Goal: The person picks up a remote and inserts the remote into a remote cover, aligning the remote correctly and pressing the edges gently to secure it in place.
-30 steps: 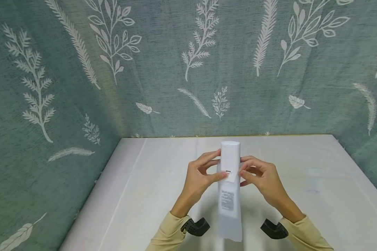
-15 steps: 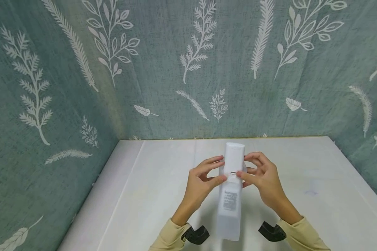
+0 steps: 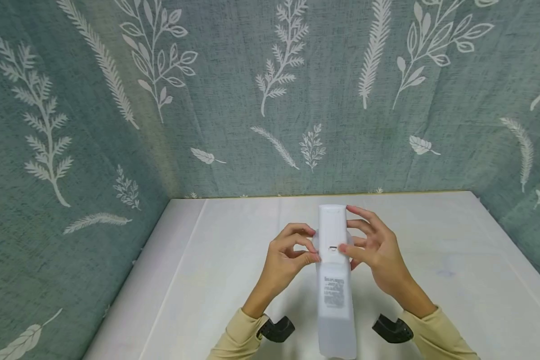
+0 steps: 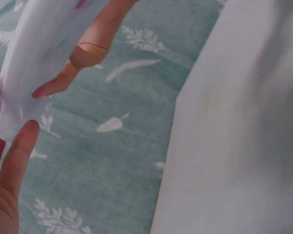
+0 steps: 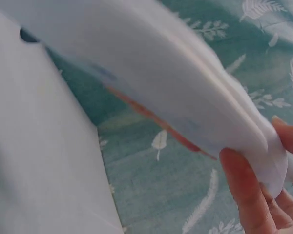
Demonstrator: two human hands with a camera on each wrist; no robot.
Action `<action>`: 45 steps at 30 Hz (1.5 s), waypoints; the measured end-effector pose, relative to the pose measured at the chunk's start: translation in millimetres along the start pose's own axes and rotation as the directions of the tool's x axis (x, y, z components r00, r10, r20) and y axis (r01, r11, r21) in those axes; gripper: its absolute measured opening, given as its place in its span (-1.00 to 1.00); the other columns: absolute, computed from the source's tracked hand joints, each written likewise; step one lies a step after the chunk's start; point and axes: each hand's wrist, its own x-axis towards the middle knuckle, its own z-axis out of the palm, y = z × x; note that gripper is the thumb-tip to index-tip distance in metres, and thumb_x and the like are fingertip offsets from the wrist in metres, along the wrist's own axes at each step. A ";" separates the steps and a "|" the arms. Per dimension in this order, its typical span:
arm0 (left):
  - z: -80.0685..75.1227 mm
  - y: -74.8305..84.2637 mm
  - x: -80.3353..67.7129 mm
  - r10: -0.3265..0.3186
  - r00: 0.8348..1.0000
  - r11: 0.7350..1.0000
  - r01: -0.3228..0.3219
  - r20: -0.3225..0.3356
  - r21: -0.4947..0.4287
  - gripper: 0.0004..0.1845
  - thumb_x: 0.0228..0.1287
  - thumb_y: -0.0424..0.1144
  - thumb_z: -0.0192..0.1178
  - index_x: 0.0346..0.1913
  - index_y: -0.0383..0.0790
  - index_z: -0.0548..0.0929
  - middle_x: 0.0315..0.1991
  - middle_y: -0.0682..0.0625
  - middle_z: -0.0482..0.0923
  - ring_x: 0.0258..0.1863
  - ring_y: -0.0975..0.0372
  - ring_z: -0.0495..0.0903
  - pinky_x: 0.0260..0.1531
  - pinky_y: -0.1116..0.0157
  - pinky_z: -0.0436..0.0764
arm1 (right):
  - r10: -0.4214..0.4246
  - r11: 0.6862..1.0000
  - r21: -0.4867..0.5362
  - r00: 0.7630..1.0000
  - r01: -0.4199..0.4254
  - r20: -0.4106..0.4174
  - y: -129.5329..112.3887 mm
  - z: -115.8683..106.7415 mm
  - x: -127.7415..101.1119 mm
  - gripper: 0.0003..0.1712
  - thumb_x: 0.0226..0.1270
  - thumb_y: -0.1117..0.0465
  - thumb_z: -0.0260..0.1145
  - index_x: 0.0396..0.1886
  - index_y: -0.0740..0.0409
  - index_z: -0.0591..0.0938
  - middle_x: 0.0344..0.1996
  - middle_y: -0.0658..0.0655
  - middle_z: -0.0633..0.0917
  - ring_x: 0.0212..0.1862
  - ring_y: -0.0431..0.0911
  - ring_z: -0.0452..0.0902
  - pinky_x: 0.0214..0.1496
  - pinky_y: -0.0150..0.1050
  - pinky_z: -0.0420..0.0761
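A long white bottle-like item points upright, held between both hands above the white surface. Its upper part is solid white with a small dark-edged slot; a grey printed label sits lower, and the bottom looks translucent. My left hand pinches its left edge, thumb and fingertips close together. My right hand holds the right side, thumb on the front near the slot and one finger reaching to the top. Fingers touch one end of the item in the left wrist view. The item's far side shows faint pinkish marks there.
A white tabletop lies under the hands. Teal cloth with white leaf prints hangs behind and along the sides. A black device is on the left wrist and another black device on the right.
The left thumb has slid off the front to the left edge. The right thumb has come onto the front, and a right finger now stretches to the top. The item's lower end has swung right.
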 end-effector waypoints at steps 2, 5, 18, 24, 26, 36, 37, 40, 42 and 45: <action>-0.6 -5.4 -0.8 -0.011 1.000 1.000 0.011 -0.012 0.008 -0.89 0.07 -0.55 0.31 -0.44 -0.38 0.58 0.06 -0.26 0.41 0.05 -0.19 0.42 -0.26 0.12 0.70 | -0.004 1.000 -0.017 1.000 0.004 0.015 1.2 -1.1 -0.5 -0.21 0.14 0.58 0.27 0.37 0.22 0.26 0.01 0.11 0.57 -0.24 0.04 0.68 -0.63 -0.04 0.65; 0.9 -6.6 -1.3 -0.018 0.999 1.000 0.018 -0.041 0.013 -0.88 0.05 -0.54 0.33 -0.46 -0.37 0.58 0.10 -0.20 0.43 0.08 -0.15 0.45 -0.30 0.14 0.71 | -0.001 1.000 -0.032 0.999 0.003 0.037 2.3 -3.7 -3.3 -0.21 0.13 0.58 0.28 0.37 0.22 0.26 0.03 0.10 0.56 -0.23 0.05 0.68 -0.61 0.00 0.65; 15.3 1.4 7.5 -0.067 0.983 0.996 0.077 -0.174 0.053 -0.89 -0.01 -0.47 0.41 -0.49 -0.38 0.65 -0.06 -0.13 0.56 -0.03 0.05 0.55 -0.41 0.17 0.72 | -0.022 0.980 -0.196 0.998 0.033 0.061 -2.5 -4.2 -5.9 -0.21 0.09 0.54 0.35 0.35 0.24 0.31 0.05 0.18 0.50 -0.19 -0.04 0.67 -0.52 -0.01 0.69; 20.1 5.9 10.1 -0.164 0.963 0.986 0.169 -0.215 0.004 -0.85 0.00 -0.46 0.41 -0.35 -0.37 0.66 -0.06 -0.10 0.58 -0.02 0.10 0.58 -0.23 0.17 0.69 | -0.063 0.989 -0.133 0.998 0.065 0.016 4.7 -6.0 -6.6 -0.36 0.10 0.56 0.34 0.23 0.37 0.43 0.13 0.18 0.48 -0.11 -0.05 0.64 -0.41 -0.04 0.71; 21.1 7.7 9.7 -0.195 0.948 0.980 0.199 -0.250 -0.008 -0.83 0.01 -0.45 0.41 -0.30 -0.36 0.66 -0.05 -0.09 0.59 -0.02 0.11 0.59 -0.22 0.18 0.69 | -0.099 0.988 -0.120 0.995 0.099 0.007 8.9 -6.0 -7.3 -0.45 0.09 0.57 0.33 0.15 0.43 0.48 0.15 0.21 0.48 -0.07 -0.02 0.62 -0.36 -0.03 0.70; 21.2 14.2 4.0 -0.304 0.916 0.953 0.296 -0.263 -0.070 -0.68 0.02 -0.39 0.43 -0.11 -0.22 0.69 0.00 0.01 0.60 -0.20 0.08 0.64 -0.41 0.13 0.71 | -0.271 0.956 -0.130 0.962 0.265 -0.034 20.9 -4.9 -12.0 -0.70 0.02 0.68 0.30 -0.18 0.54 0.63 -0.11 0.27 0.57 -0.13 -0.03 0.58 -0.34 -0.11 0.70; 21.0 14.2 3.5 -0.303 0.916 0.953 0.298 -0.263 -0.062 -0.66 0.01 -0.38 0.43 -0.08 -0.19 0.69 -0.01 0.00 0.60 -0.20 0.09 0.64 -0.39 0.14 0.71 | -0.283 0.952 -0.133 0.958 0.276 -0.040 21.3 -4.1 -12.3 -0.72 0.02 0.69 0.29 -0.21 0.52 0.64 -0.12 0.27 0.57 -0.14 -0.03 0.58 -0.34 -0.12 0.70; 20.3 13.3 2.1 -0.300 0.916 0.953 0.295 -0.266 -0.060 -0.58 0.00 -0.39 0.44 0.00 -0.15 0.68 -0.04 -0.01 0.61 -0.19 0.10 0.63 -0.32 0.15 0.71 | -0.316 0.941 -0.146 0.946 0.304 -0.065 22.3 -0.6 -13.6 -0.74 0.02 0.70 0.27 -0.27 0.48 0.66 -0.06 0.28 0.55 -0.17 -0.04 0.61 -0.35 -0.15 0.70; 19.7 12.8 1.3 -0.294 0.919 0.956 0.288 -0.263 -0.063 -0.52 0.00 -0.41 0.43 0.07 -0.14 0.65 -0.03 -0.03 0.61 -0.20 0.10 0.63 -0.29 0.16 0.71 | -0.342 0.932 -0.161 0.936 0.326 -0.087 22.9 2.0 -14.7 -0.74 0.02 0.71 0.26 -0.28 0.46 0.66 -0.01 0.31 0.54 -0.20 -0.05 0.63 -0.37 -0.16 0.70; 18.4 12.9 1.0 -0.275 0.931 0.961 0.263 -0.240 -0.083 -0.46 0.01 -0.45 0.41 0.13 -0.15 0.62 0.02 -0.05 0.59 -0.18 0.08 0.61 -0.31 0.15 0.71 | -0.376 0.921 -0.156 0.920 0.357 -0.113 22.6 5.6 -15.7 -0.74 0.03 0.73 0.24 -0.28 0.48 0.65 0.00 0.37 0.54 -0.22 -0.04 0.65 -0.40 -0.17 0.70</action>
